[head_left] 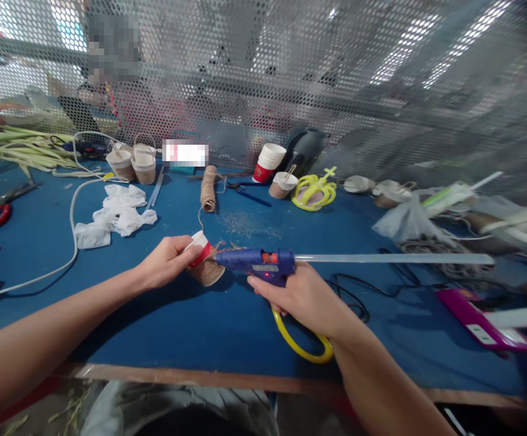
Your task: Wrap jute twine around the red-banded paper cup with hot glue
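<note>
My left hand [169, 260] grips a small red and white paper cup [198, 243], tilted on its side, with brown twine wound round its lower part. My right hand [297, 293] is closed round a blue glue gun [263, 261] with a small red light on its body. A long clear glue stick [391, 258] juts out of its back to the right. The nozzle points left and meets the twine-wrapped side of the cup; whether it touches is hard to tell. From the cup a strand of twine runs up to a twine roll [208, 189].
Behind stand twine-wrapped cups [143, 166], a stack of paper cups [269, 162], pliers [252, 192] and a yellow crown-shaped piece [314, 191]. Crumpled white plastic [120, 212] and a white cable [73, 224] lie left. A yellow handle [302, 348] lies below my right hand. Perforated metal [254, 79] closes the back.
</note>
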The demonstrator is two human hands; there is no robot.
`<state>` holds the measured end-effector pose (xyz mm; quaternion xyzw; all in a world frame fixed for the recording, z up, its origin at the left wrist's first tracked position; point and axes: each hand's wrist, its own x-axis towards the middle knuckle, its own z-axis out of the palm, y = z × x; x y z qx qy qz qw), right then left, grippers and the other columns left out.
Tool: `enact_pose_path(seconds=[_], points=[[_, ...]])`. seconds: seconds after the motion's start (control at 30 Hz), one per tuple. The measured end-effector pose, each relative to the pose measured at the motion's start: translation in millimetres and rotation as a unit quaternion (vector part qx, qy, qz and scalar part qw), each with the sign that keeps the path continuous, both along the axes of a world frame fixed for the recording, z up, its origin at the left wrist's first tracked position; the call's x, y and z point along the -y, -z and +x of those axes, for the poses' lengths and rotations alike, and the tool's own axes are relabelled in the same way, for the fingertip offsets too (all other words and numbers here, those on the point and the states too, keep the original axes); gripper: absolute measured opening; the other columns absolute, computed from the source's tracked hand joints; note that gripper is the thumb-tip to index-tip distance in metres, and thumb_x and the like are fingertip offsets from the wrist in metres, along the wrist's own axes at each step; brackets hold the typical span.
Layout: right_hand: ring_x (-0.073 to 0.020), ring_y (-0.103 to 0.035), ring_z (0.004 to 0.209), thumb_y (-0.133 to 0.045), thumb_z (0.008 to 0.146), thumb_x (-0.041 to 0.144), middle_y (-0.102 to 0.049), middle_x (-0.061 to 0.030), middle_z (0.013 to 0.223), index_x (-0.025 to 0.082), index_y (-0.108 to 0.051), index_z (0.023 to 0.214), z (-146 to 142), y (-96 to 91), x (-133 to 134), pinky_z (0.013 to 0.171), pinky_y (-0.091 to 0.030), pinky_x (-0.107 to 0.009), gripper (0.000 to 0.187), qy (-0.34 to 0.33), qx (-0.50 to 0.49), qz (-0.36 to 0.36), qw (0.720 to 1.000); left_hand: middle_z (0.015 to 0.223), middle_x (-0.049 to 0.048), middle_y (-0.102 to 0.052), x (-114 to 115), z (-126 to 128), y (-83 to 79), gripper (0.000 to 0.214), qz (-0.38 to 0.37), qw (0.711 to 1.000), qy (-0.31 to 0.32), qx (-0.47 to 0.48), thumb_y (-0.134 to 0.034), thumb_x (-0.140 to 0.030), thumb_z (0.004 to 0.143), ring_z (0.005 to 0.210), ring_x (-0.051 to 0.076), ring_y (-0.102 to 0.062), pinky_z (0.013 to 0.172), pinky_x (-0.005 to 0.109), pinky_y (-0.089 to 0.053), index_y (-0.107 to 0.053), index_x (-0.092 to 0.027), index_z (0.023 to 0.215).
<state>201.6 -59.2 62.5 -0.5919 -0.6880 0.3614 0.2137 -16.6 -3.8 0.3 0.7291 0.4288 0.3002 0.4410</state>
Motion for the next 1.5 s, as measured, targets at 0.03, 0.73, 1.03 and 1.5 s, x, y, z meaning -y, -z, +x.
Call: enact_pose_path(seconds=[0.03, 0.73, 1.03, 1.5], points=[[-0.0086, -0.046, 0.036, -0.054, 0.073, 0.032, -0.049, 0.0039, 0.039, 0.017, -0.052, 0.055, 1, 0.4, -1, 0.04, -0.038, -0.02, 0.024, 0.002, -0.002, 0.001, 1.0, 0.068, 0.0033, -0.059, 0, 0, 0.1, 0.037, 0.0, 1.0, 0.002, 0.002, -0.04, -0.039, 0.081, 0.063, 0.015, -0.052, 0.057, 0.024, -0.043, -0.061, -0.01, 0.077], [-0.0092, -0.046, 0.037, -0.053, 0.075, 0.037, -0.047, 0.0038, 0.037, 0.017, -0.05, 0.054, 10, 4.2, -9, 0.044, -0.04, -0.022, 0.029, 0.006, -0.01, -0.024, 1.0, 0.07, 0.0033, -0.056, -1, 0, -1.7, 0.039, 0.039, 0.999, 0.034, -0.003, -0.034, -0.038, 0.084, 0.064, 0.014, -0.049, 0.062, 0.026, -0.041, -0.058, -0.01, 0.071], [-0.0086, -0.045, 0.037, -0.053, 0.075, 0.036, -0.046, 0.0047, 0.037, 0.016, -0.051, 0.057, 9, 2.8, -8, 0.043, -0.039, -0.021, 0.027, -0.005, -0.023, -0.027, 0.999, 0.069, 0.003, -0.055, 0, -1, -2.4, 0.041, 0.052, 0.998, 0.038, -0.014, -0.033, -0.038, 0.085, 0.065, 0.013, -0.049, 0.063, 0.025, -0.041, -0.058, -0.01, 0.069], [-0.0082, -0.046, 0.036, -0.052, 0.075, 0.036, -0.048, 0.0043, 0.038, 0.016, -0.05, 0.055, 11, 1.5, -10, 0.042, -0.039, -0.02, 0.028, 0.0, 0.007, -0.022, 1.0, 0.068, 0.0036, -0.056, 0, -1, -4.9, 0.041, 0.07, 0.996, 0.05, -0.022, -0.033, -0.036, 0.085, 0.065, 0.014, -0.05, 0.063, 0.026, -0.041, -0.058, -0.011, 0.066]])
